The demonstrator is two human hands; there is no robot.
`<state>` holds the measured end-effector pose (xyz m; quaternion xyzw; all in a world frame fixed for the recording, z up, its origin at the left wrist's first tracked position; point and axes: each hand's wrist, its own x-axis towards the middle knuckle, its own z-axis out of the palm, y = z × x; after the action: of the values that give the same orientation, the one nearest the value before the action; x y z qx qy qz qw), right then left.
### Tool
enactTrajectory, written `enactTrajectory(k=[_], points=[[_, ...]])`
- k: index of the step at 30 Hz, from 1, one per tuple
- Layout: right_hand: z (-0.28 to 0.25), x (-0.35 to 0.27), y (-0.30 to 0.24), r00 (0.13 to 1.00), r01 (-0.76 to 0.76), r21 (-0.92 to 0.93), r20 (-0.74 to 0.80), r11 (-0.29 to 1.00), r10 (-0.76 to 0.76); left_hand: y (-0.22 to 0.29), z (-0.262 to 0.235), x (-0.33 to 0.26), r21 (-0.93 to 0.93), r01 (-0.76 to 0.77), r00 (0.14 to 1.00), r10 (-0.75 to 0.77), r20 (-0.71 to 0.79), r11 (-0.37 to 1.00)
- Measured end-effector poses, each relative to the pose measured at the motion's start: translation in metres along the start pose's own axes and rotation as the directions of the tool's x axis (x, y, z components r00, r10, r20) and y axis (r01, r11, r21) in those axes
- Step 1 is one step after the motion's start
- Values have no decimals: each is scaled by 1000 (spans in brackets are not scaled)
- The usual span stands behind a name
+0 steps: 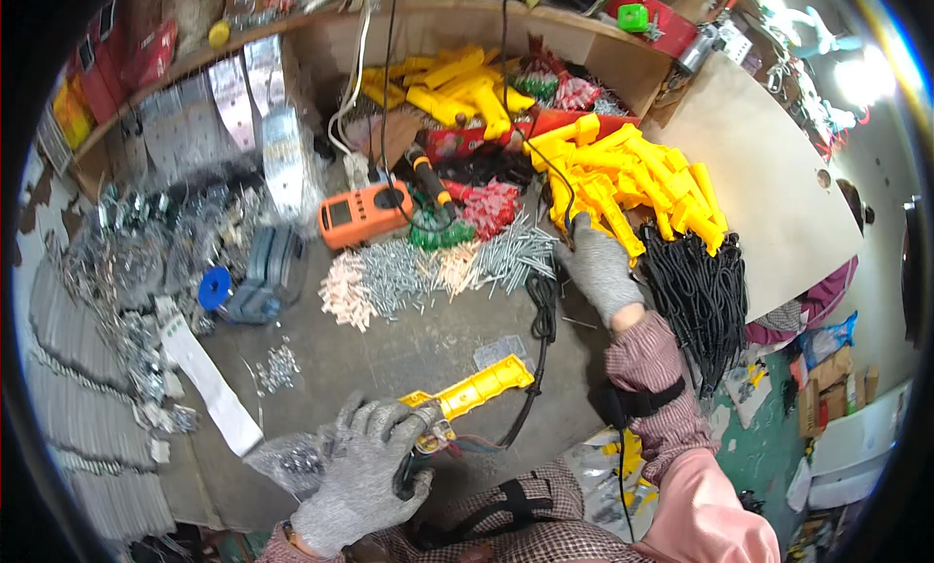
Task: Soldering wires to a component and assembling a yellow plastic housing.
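Both hands wear grey knit gloves. My left hand [365, 466] grips the near end of a yellow plastic handle [479, 387] low in the picture, with coloured wires showing at its end. A black cable [538, 359] runs from it up across the bench. My right hand [598, 266] reaches forward to the near edge of a heap of yellow plastic handle shells [632, 183], fingers curled on a piece there or on the cable; which one is hidden.
An orange meter [362, 215] lies mid-bench, behind rows of grey screws [418, 271] and pale plastic plugs [345, 290]. A bundle of black cables [700, 295] lies at the right. Metal brackets and parts [136, 261] crowd the left. More yellow handles [452, 86] sit at the back.
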<state>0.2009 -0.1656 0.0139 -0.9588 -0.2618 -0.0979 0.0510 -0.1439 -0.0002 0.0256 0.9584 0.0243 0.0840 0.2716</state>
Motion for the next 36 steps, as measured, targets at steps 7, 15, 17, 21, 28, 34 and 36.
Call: enactTrajectory(k=[7,15,17,21,28,34,36], points=[[47,-11,6,987,-134,102,-70,986,142,-16,14,-5,60,29,998,-32,47,998],[-73,-20,-83,784,607,476,-493,636,-379,-23,10,-3,99,56,994,-65,91,994],[-98,0,-128,726,681,370,-230,632,-648,-32,4,0,57,30,997,-26,-74,998],[-120,5,-173,588,731,97,412,676,-696,-44,-4,-3,-28,131,987,-133,-87,991],[-139,10,-131,314,742,435,447,510,-838,-48,4,-1,-28,64,997,-65,-32,998],[-55,108,-211,595,764,58,323,642,-736,-38,1,-5,-17,138,988,-139,-71,990],[-33,123,-214,605,766,86,241,637,-759,-34,0,-6,-48,178,978,-182,-100,983]])
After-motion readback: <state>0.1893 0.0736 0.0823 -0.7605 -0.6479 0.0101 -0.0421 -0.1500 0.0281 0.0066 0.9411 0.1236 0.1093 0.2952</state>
